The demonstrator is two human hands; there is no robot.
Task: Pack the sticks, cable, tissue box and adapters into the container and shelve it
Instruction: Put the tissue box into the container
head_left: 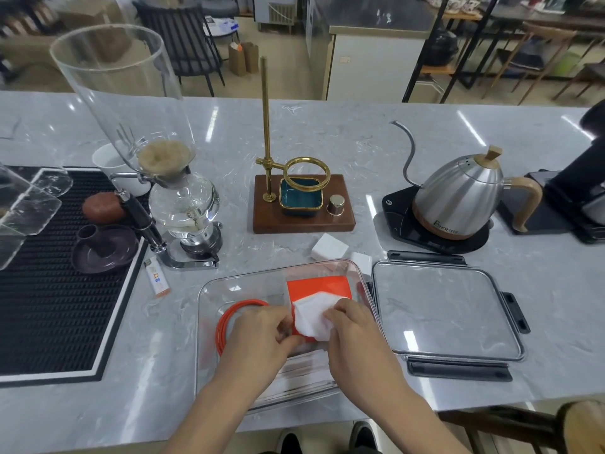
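A clear plastic container (209,290) sits on the marble counter in front of me. Inside it lie a coiled orange cable (229,314) on the left and an orange tissue box (319,286) on the right, with a white tissue (312,317) sticking out of it. My left hand (262,332) grips the box's near edge. My right hand (352,326) pinches the white tissue. Two white adapters (329,247) (361,260) rest on the counter just behind the container. A stick packet (156,277) lies to the left of the container.
The container's clear lid (448,312) with black latches lies to the right. Behind stand a siphon coffee maker (183,204), a wooden dripper stand (302,204) and a steel gooseneck kettle (458,198) on its base. A black drip mat (49,290) covers the left.
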